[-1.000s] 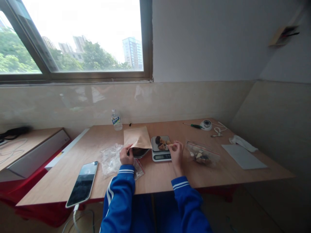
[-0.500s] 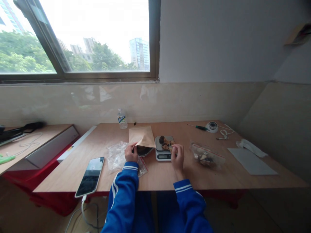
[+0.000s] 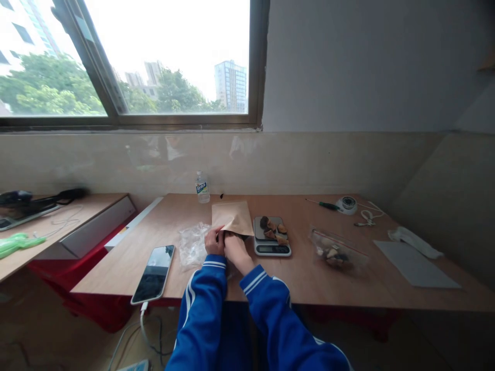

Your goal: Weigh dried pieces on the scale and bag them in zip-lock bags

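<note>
A brown kraft paper bag (image 3: 232, 214) lies on the table with its opening towards me. My left hand (image 3: 215, 241) is closed on the near edge of the bag at the left of its mouth. My right hand (image 3: 235, 251) reaches into the mouth, and its fingers are hidden inside. Just right of the bag stands a kitchen scale (image 3: 263, 249) with a metal plate and a small display. Several brown dried pieces (image 3: 281, 239), perhaps mushroom, sit on its plate. Crumpled clear plastic (image 3: 192, 247) lies beside my left hand.
A plugged-in phone (image 3: 153, 273) lies near the front left edge. At the back stands a water bottle (image 3: 202, 188). To the right are a zip bag of dried pieces (image 3: 336, 255), a screwdriver (image 3: 328, 205), a white dome camera (image 3: 348, 204) and a white sheet (image 3: 415, 265).
My right hand has moved left from over the scale into the paper bag's mouth. The piece it held now rests on the scale. The view has turned slightly left.
</note>
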{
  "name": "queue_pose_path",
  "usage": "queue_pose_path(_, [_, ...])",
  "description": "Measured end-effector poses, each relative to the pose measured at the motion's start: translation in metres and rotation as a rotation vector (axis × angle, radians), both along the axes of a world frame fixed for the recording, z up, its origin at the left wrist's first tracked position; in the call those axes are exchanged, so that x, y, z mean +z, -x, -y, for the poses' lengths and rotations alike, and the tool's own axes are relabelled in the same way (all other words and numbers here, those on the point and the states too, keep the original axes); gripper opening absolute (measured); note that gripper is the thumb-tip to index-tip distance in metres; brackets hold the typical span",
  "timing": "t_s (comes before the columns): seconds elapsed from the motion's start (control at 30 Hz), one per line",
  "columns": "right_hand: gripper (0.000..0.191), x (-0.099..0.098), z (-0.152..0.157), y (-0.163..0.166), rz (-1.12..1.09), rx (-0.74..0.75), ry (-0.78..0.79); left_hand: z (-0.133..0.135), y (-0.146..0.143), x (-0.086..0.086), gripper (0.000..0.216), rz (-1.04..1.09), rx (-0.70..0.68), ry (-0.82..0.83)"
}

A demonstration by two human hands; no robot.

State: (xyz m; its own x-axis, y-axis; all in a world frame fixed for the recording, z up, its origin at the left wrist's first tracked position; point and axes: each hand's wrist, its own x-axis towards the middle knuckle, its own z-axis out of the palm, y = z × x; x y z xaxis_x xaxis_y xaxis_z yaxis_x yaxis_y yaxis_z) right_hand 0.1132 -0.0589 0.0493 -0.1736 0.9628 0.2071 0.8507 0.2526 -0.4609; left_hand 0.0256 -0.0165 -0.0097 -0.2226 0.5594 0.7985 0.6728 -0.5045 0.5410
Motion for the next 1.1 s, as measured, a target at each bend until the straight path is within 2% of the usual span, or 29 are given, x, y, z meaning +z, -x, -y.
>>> queue_pose_path(0.13, [0.035,-0.005,-0.01,-0.005,-0.001,-0.009,0.021,0.001,-0.002,0.0,0.03,0.018,0.023,0.05])
queue_pose_path(0.37, [0.033,-0.024,0.007,-0.004,-0.033,-0.143,-0.097,0.002,-0.004,0.003,0.032,0.051,0.051,0.05])
queue_pose_path(0.53, [0.028,-0.034,0.013,-0.009,-0.221,-0.188,-0.2,0.004,-0.004,0.006,0.031,0.048,0.033,0.081])
queue_pose_path(0.67, [0.031,-0.031,0.023,-0.018,-0.32,-0.174,-0.232,0.003,-0.004,0.006,0.03,0.034,0.012,0.076])
queue_pose_path(0.9, [0.033,-0.033,0.05,-0.033,-0.536,-0.133,-0.389,0.003,-0.004,0.007,0.031,0.037,0.013,0.077])
queue_pose_path(1.0, [0.035,-0.03,0.05,-0.031,-0.515,-0.13,-0.397,0.003,-0.005,0.009,0.031,0.034,0.01,0.078])
queue_pose_path(1.1, [0.034,-0.023,0.043,-0.023,-0.404,-0.115,-0.379,0.004,-0.004,0.01,0.031,0.031,0.009,0.091])
